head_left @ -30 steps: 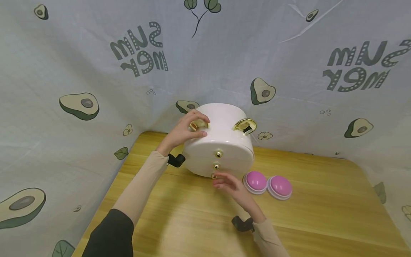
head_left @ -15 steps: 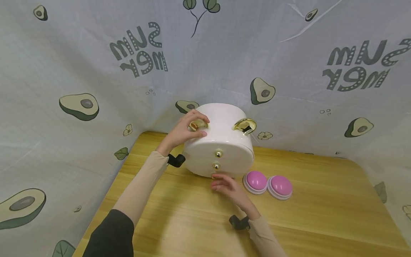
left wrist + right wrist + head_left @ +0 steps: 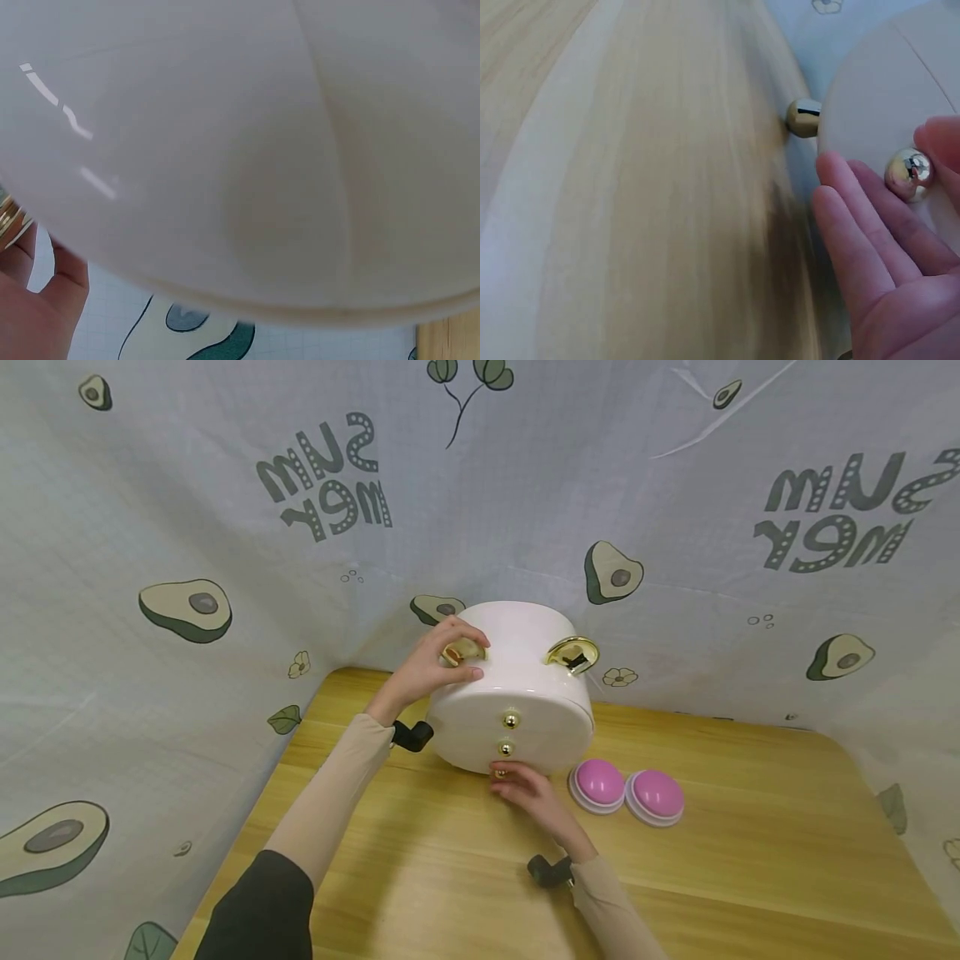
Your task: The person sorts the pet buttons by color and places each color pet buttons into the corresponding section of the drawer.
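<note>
A glossy white round box [image 3: 551,727] stands on the table with two gold ear-shaped handles and a column of gold knobs down its front. My left hand [image 3: 435,662] grips the left gold ear [image 3: 463,650] from above, its fingers and thumb curved round it. Low at the front, my right hand [image 3: 532,793] has its thumb and finger on either side of the lowest gold knob [image 3: 909,174]. Its other fingers reach past the knob in the right wrist view. The box's white shell [image 3: 187,165] fills most of the left wrist view.
Two pink domed push buttons [image 3: 600,782] on white bases sit side by side right of the box. The wooden table [image 3: 750,835] meets an avocado-print cloth [image 3: 675,635] behind the box. The right gold ear [image 3: 573,653] sticks out from the box's top.
My right hand has shifted slightly left and come in around the lowest knob. The left hand and the box hold still.
</note>
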